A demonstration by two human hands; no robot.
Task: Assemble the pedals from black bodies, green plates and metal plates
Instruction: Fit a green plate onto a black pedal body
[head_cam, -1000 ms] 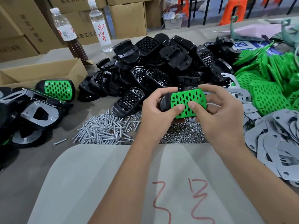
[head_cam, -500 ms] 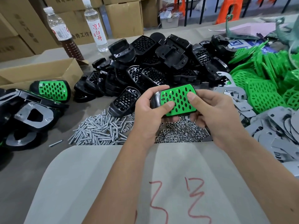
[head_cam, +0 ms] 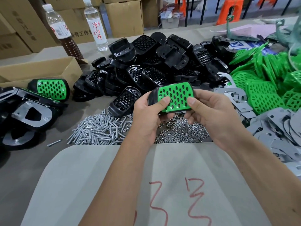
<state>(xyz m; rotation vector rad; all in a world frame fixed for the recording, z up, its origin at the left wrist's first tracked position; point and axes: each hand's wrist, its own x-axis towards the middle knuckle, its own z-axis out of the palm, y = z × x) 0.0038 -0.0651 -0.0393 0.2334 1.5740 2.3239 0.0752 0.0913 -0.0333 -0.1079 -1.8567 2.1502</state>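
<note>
Both grips, left hand (head_cam: 146, 118) and right hand (head_cam: 211, 118), clasp the green-plated pedal (head_cam: 172, 97), thumbs on top.

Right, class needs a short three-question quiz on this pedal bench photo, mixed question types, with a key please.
1. True or false: both hands hold the pedal.
2. Which pile lies directly under the pedal? A) bolts B) nuts C) green plates
3. Fill in: both thumbs press on the pedal's ____ plate.

Key: 1 true: left hand and right hand grip it. 2 B. 3 green.
</note>
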